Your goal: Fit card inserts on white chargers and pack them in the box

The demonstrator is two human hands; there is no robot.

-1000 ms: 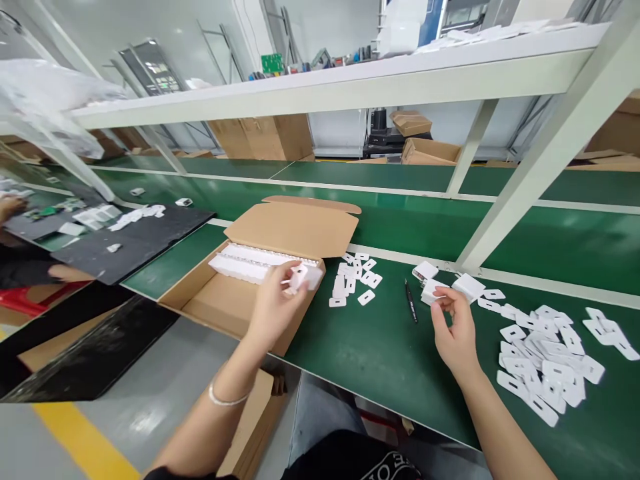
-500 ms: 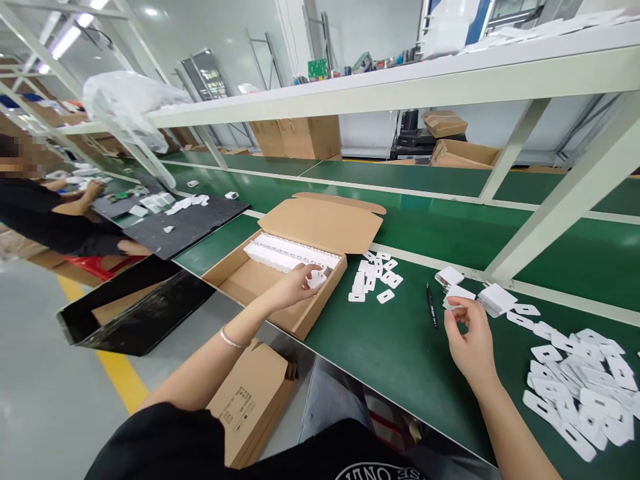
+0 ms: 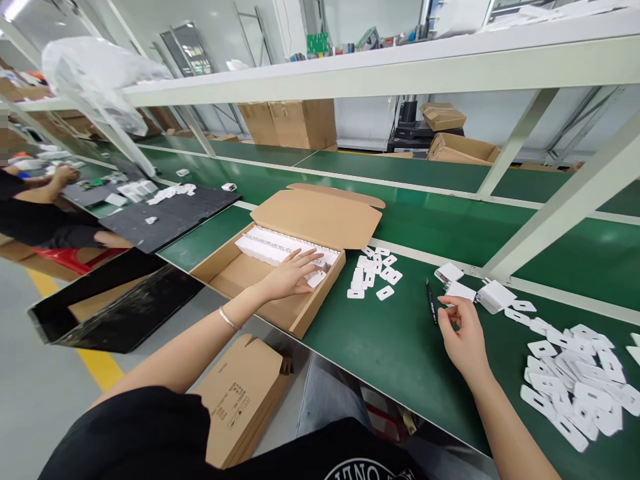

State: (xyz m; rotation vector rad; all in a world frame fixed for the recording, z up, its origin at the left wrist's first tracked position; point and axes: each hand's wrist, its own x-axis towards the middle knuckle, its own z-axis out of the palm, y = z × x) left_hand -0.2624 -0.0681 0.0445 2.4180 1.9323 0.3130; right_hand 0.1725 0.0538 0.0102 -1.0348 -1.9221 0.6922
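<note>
At centre frame, the left hand (image 3: 290, 277) is lying inside an open box (image 3: 235, 277) on the green desk (image 3: 380, 353), its fingers (image 3: 306, 256) spreading wide and flat over a row of white parts (image 3: 270, 245), with one loose part (image 3: 317, 279) just under the fingertips. Right of centre, the right hand (image 3: 463, 337) is hovering over the desk with fingers curling narrow and holding nothing, just below a small white piece (image 3: 460, 291) and beside a black pen (image 3: 430, 301). White tags (image 3: 575, 377) are piling at lower right, while another person's hand (image 3: 64, 175) is working at upper left.
</note>
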